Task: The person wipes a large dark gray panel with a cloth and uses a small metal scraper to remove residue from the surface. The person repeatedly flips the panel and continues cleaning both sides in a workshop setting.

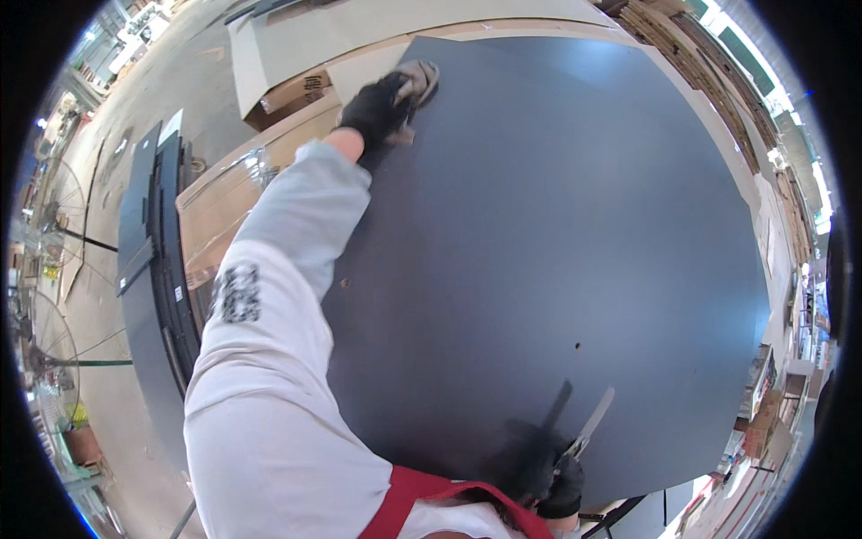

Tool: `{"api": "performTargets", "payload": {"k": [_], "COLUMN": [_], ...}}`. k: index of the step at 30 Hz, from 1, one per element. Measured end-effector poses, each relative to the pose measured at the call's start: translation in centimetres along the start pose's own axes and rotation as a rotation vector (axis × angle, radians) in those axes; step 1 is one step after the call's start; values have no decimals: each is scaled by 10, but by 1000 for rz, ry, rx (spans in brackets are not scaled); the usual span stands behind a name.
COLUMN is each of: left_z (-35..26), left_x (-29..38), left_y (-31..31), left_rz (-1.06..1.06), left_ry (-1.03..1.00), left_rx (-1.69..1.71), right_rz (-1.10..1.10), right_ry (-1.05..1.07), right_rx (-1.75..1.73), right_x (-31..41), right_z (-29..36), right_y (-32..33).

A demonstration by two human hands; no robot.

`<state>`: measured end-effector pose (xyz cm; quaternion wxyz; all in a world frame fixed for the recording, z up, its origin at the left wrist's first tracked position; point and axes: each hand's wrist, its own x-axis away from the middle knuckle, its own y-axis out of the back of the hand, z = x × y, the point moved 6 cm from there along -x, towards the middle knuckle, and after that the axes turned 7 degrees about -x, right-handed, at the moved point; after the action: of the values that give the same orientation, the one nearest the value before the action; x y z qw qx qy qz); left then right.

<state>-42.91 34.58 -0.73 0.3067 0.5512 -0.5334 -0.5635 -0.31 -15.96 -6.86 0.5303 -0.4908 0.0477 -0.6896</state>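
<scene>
A large dark grey panel (539, 202) with a smooth, slightly shiny face lies before me. My left hand (380, 108), in a black glove, reaches to the panel's far left edge and presses a crumpled greyish-brown cloth (421, 77) against it. Near the bottom right edge my right hand (564, 485), also black-gloved, grips a utility knife (592, 421) whose long pale blade points up and away over the panel. The knife and hand cast a dark reflection on the surface. Two small holes show in the panel, one left of the middle and one above the blade.
Taped cardboard boxes (225, 209) stand along the panel's left side. Farther left, dark boards (158, 195) lean or lie together near standing fans. Stacked cardboard sheets (693, 74) are at the upper right. A small brown box (764, 421) is at the lower right.
</scene>
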Motion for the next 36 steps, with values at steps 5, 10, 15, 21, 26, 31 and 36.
{"api": "performTargets", "payload": {"k": [5, 10, 15, 21, 26, 31, 36], "left_z": [-20, -93, -103, -100, -113, -80, -77], "left_x": [183, 374, 542, 498, 346, 189, 92], "left_y": [48, 105, 165, 222, 115, 67, 30], "left_rz": [-120, 12, 297, -434, 119, 69, -106], "left_ry": [-38, -17, 217, 888, 639, 169, -12], "left_rx": [50, -47, -112, 1000, 496, -95, 156], "right_rz": [218, 328, 393, 463, 406, 519, 482], "right_ry": [0, -41, -46, -67, -24, -6, 17], "right_rx": [-14, -45, -24, -81, -145, -184, -111], "right_x": [-19, -23, -20, -16, -19, -17, -14], "right_z": [16, 19, 19, 14, 22, 27, 29], "right_y": [-73, -84, -87, -102, -90, -81, -90]}}
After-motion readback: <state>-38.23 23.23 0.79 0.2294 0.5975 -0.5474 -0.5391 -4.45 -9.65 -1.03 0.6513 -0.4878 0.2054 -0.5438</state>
